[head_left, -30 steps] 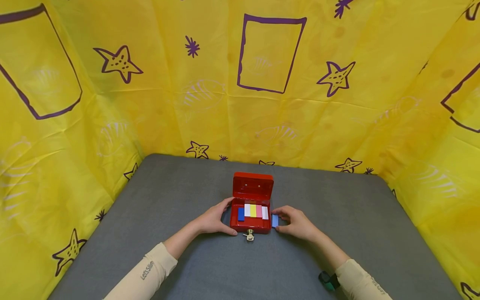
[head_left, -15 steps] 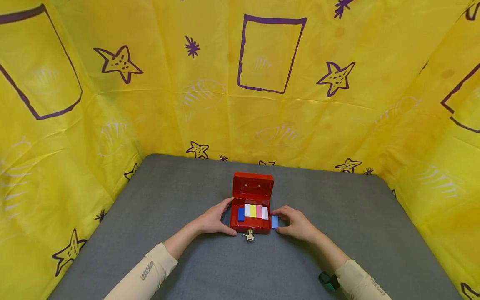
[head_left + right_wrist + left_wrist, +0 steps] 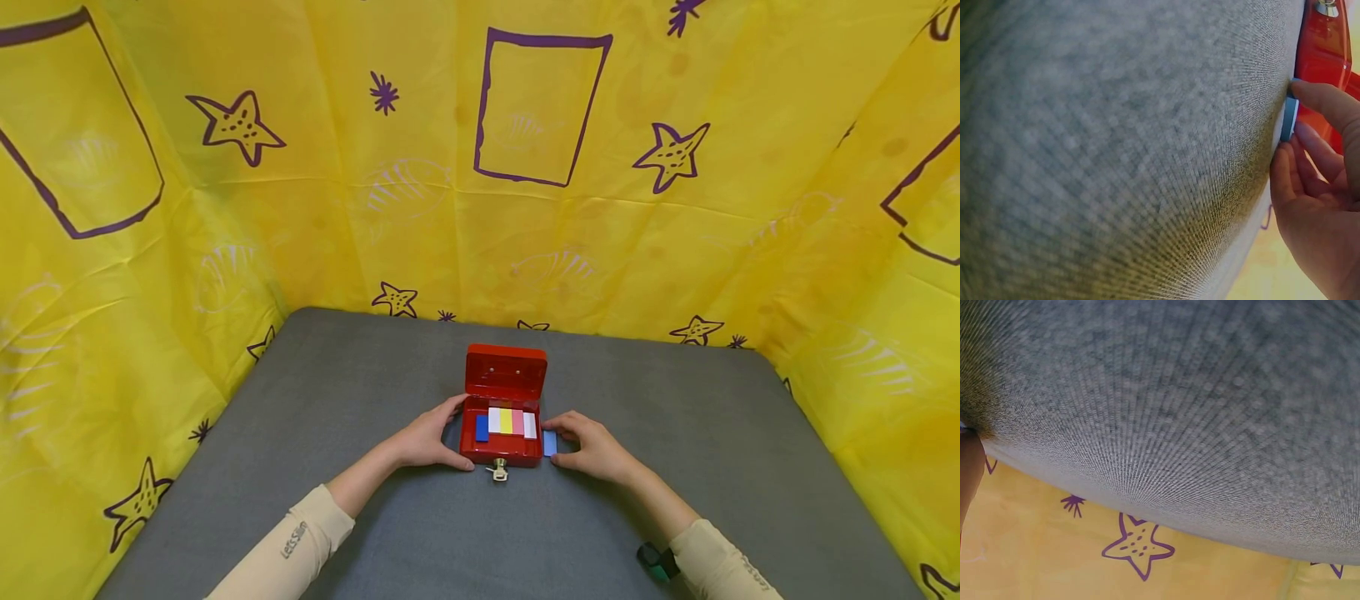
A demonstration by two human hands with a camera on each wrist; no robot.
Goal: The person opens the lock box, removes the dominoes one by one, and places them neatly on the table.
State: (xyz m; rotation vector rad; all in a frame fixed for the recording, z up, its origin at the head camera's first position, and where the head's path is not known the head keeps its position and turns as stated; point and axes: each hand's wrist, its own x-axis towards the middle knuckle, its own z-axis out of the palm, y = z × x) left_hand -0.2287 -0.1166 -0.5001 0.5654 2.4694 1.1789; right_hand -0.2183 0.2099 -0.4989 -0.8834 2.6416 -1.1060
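A small red cash box sits on the grey table with its lid raised. Keys hang from the lock at its front. Inside lie a dark blue block and a row of white, yellow and pink blocks. My left hand holds the box's left side, thumb at the front corner and fingers at the back corner. Against the right side, a light blue block lies on the table, pinched between the thumb and fingers of my right hand; the right wrist view shows this grip closely.
The grey tabletop extends around the box on every side. Yellow cloth with purple starfish drawings stands at the back and both sides. A black-and-green device is at the right sleeve.
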